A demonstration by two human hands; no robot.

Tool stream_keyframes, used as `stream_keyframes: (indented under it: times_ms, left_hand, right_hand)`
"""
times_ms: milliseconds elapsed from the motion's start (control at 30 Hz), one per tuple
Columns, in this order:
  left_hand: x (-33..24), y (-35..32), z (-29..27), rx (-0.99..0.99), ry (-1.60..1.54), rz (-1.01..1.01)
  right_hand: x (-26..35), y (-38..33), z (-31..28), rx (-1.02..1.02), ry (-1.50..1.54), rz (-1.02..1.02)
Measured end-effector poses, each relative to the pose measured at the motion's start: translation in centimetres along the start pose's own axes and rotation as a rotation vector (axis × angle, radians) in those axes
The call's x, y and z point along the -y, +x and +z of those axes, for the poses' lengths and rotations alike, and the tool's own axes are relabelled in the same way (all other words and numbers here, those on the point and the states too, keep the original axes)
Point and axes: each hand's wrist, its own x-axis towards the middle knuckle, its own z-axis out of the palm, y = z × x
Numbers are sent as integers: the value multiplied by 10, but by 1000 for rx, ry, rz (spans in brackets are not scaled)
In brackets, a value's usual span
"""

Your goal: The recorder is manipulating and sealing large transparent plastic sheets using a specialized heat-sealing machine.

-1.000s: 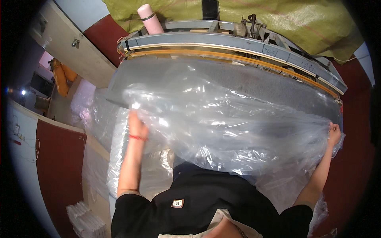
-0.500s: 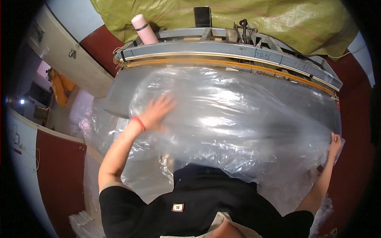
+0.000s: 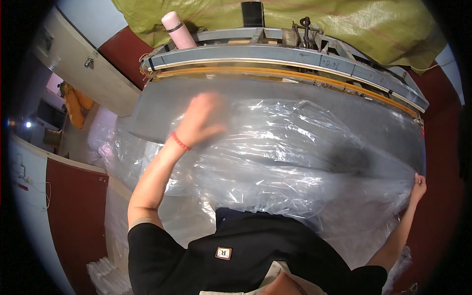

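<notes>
A large sheet of clear plastic film (image 3: 275, 152), wrinkled and shiny, lies over the grey worktop (image 3: 388, 118) and hangs down toward my body. My left hand (image 3: 200, 120), with a red bead bracelet at the wrist, is over the film's far left part. Its fingers are smeared by motion, though the thumb stands apart from them; whether the palm touches the film I cannot tell. At the right end of the worktop my right hand (image 3: 419, 187) pinches the film's edge, pulling folds that run toward its fingers.
Along the worktop's far side runs a grey metal bar (image 3: 221, 54) with orange strips (image 3: 236, 72). Behind it are a pink bottle (image 3: 178, 30), a dark phone-like slab (image 3: 252, 14) and a metal clamp (image 3: 306, 32). More plastic film (image 3: 110, 142) lies at the left, near a door (image 3: 91, 73).
My left hand has moved up and slightly right. The film's far edge has come nearer to me, baring more grey worktop. My right hand, still pinching, has shifted slightly down.
</notes>
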Motion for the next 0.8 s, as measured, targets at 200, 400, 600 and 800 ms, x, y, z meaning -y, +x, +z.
stream_keyframes:
  times_ms: [200, 400, 600, 800]
  left_hand:
    - [-2, -12, 31, 158, 31, 90]
    - [1, -7, 33, 110, -82, 19]
    - [28, 1, 17, -55, -1424, -818]
    - [78, -3, 77, -38, 14, -530]
  right_hand:
    - [-1, 2, 0, 3, -6, 14]
    - [-16, 4, 4, -29, 27, -22]
    - [-19, 2, -5, 9, 68, -18]
    - [-20, 4, 1, -15, 23, -38]
